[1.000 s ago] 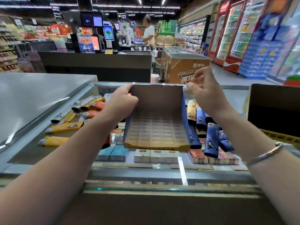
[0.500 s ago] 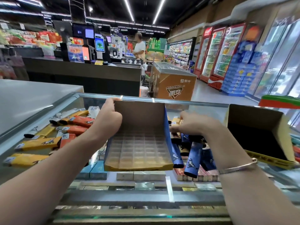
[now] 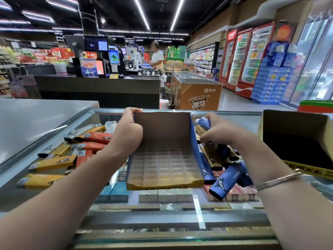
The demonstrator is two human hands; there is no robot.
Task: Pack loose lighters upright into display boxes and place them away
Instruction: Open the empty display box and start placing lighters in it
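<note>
1. Lighters [image 3: 224, 184] lay loose on the glass counter [image 3: 180, 222] in two heaps: blue and tan ones just right of the display box [image 3: 164, 159], orange and yellow ones [image 3: 52, 162] to its left, all on their sides.
2. They looked small, light and rigid, with printed sleeves that were probably a little slick. Several taken at once could fan out or slide, so I judged a grip around the middle of the bodies safest, heads all pointing one way.
3. Each would need to go base-first into a cell. The box's floor showed a grid of shallow square pockets, every one vacant as far as could be seen.
4. The box itself seemed thin card, light and easily bent. It sat tipped, back wall raised and low front lip nearest the camera, over the cigarette packs [image 3: 166, 195] showing under the glass.
5. The left hand [image 3: 128, 134] gripped the box at the upper left corner of its back wall, fingers curled over the edge and thumb side against the panel, forearm reaching straight in from the lower left.
6. The right hand [image 3: 219, 132] was down in the right-hand heap, knuckles up and fingers curled around a blue lighter [image 3: 204, 122] whose end stuck out above the fist. Whether it held more than one could not be told.
7. A bangle [image 3: 277, 180] circled the right wrist.
8. A second open box [image 3: 295, 139], dark inside, stood well apart at the far right.
</note>
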